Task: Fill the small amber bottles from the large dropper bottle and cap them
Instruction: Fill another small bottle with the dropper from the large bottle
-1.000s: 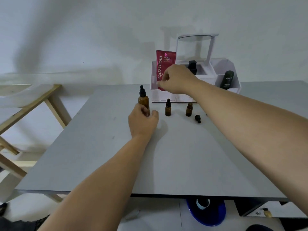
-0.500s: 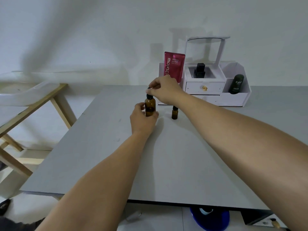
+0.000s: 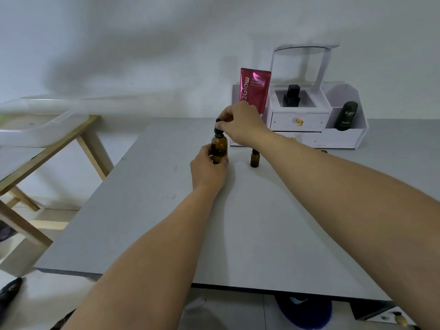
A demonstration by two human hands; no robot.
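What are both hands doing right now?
Left hand: closed around the large dropper bottle.
Right hand: fingers pinched on the bottle's black dropper cap.

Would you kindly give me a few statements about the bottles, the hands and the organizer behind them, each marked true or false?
1. The left hand grips the large amber bottle by its body. True.
2. The right hand is pinching the dropper cap on that bottle. True.
3. The small amber bottle lies on its side. False: it stands upright on the table.
4. The pink tube lies flat on the table. False: it stands upright in the white organizer.
5. A dark green bottle sits in the organizer's right compartment. True.
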